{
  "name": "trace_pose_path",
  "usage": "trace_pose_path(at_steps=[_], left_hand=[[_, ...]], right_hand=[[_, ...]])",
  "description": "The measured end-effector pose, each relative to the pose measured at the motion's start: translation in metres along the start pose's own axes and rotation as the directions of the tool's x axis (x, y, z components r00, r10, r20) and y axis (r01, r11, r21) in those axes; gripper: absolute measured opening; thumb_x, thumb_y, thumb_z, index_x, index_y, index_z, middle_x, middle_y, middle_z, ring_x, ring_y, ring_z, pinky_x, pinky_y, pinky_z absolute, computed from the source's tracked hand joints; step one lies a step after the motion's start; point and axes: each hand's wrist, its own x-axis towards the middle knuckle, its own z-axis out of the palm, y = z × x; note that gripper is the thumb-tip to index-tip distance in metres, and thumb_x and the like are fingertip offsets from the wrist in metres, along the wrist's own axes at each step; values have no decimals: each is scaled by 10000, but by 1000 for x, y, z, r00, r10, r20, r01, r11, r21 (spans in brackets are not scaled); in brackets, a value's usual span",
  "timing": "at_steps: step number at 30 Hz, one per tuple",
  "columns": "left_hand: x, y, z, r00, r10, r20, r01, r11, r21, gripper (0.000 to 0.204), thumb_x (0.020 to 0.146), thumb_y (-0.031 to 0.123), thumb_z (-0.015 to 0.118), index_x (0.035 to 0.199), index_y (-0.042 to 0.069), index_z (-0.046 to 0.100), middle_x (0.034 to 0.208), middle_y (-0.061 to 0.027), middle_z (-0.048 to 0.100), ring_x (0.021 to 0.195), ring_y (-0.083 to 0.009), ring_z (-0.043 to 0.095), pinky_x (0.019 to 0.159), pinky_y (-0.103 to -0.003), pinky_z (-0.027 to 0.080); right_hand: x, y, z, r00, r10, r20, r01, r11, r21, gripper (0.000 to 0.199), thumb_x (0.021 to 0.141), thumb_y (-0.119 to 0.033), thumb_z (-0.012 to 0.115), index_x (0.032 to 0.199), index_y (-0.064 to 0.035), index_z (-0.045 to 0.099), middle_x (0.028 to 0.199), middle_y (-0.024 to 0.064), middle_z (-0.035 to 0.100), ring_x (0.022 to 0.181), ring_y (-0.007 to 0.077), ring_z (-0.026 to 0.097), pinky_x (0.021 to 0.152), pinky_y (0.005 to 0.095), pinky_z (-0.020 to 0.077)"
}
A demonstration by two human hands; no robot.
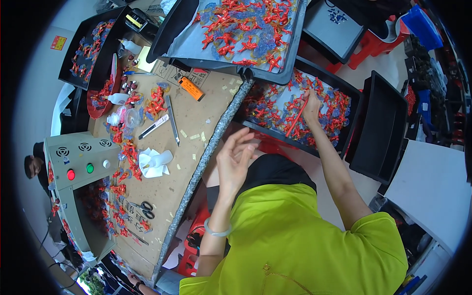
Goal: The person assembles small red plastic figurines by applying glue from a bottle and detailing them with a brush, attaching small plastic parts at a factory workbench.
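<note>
My right hand is closed round a slim red stick, perhaps a pen or brush; I cannot tell which. It is over a black tray of small red figures with blue and yellow translucent pieces, laid on a white sheet. My left hand hovers beside the workbench edge with its fingers apart and nothing in it. Above the tray is a second black tray, piled with similar red figures.
On the bench lie an orange lighter-like block, a utility knife, scissors and a white bottle. A grey machine with buttons stands at the left. Another black tray leans at the right.
</note>
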Motion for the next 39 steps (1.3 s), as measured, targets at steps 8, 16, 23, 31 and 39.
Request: trace_pose_path(at_steps=[8, 16, 23, 31, 39], left_hand=[[-8, -23, 3, 999, -41, 6, 41, 999, 12, 385, 890, 3, 541, 1266, -38, 469, 1184, -149, 575, 1027, -189, 602, 784, -284, 538], [-10, 21, 31, 973, 112, 200, -124, 991, 48, 631, 770, -101, 641, 1348, 16, 416, 1300, -129, 514, 1155, -206, 539, 919, -299, 482], [-26, 13, 12, 937, -51, 346, 108, 983, -149, 514, 848, -87, 570, 1330, -43, 397, 1229, -146, 547, 1098, -216, 575, 906, -306, 487], [-36, 19, -6, 998, 30, 62, 6, 861, -508, 333, 874, -64, 548, 1191, -51, 448, 1087, -139, 588, 1010, -224, 615, 898, -330, 503], [-39, 22, -9, 989, 58, -139, -116, 883, -454, 348, 851, -98, 557, 1176, -44, 443, 1048, -116, 585, 995, -210, 621, 881, -282, 496]], right_hand=[[-22, -31, -25, 967, -232, 108, 224, 971, 82, 320, 708, 110, 687, 785, -87, 446, 820, 61, 616, 737, 120, 621, 657, 250, 530], [-134, -211, -58, 685, -98, 722, 164, 986, -23, 352, 716, 87, 707, 733, -78, 397, 787, 72, 607, 794, 129, 627, 673, 257, 523], [-161, -231, -27, 637, -96, 765, 114, 993, 30, 111, 834, 69, 585, 926, 19, 548, 919, 119, 635, 831, 135, 623, 774, 250, 499], [-166, -253, -23, 577, -470, 668, 445, 867, 227, 218, 900, -109, 552, 1005, 47, 663, 688, 67, 634, 673, 126, 595, 631, 241, 461], [-200, -251, 26, 449, -596, 665, 697, 699, 156, 152, 812, -65, 654, 937, 18, 676, 697, 67, 642, 639, 181, 597, 590, 280, 477]])
